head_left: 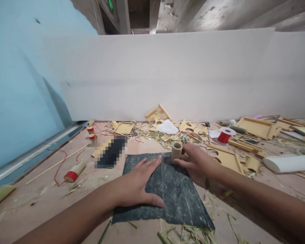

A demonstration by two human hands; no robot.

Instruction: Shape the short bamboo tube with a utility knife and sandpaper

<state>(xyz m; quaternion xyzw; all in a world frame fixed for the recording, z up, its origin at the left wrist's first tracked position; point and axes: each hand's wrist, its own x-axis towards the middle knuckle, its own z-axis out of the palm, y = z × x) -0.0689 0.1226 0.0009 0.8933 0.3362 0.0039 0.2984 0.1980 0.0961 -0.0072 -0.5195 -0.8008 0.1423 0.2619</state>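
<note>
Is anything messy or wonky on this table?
Yes, a bit. Green and straw-coloured scraps are scattered around, like spilled bits. The dark sheet looks scuffed, with pale marks and uneven edges. At the back, a yellow frame piece sits tilted instead of lying flat. Nothing looks clearly broken.

The left hand (pixel 138 184) hides part of the dark sheet (pixel 181 193) under its palm and fingers, and the right hand's (pixel 194 161) fingertips behind the short tube (pixel 177 151) cannot all be seen. Coarse square blurring masks most of a dark flat thing (pixel 112 152), so what it is cannot be told. The picture's edges cut off both forearms, the greenish bamboo piece (pixel 1 197) at far left, the white roll (pixel 291 163) at far right and the green sign (pixel 110 5) up top, too small to read.
</note>
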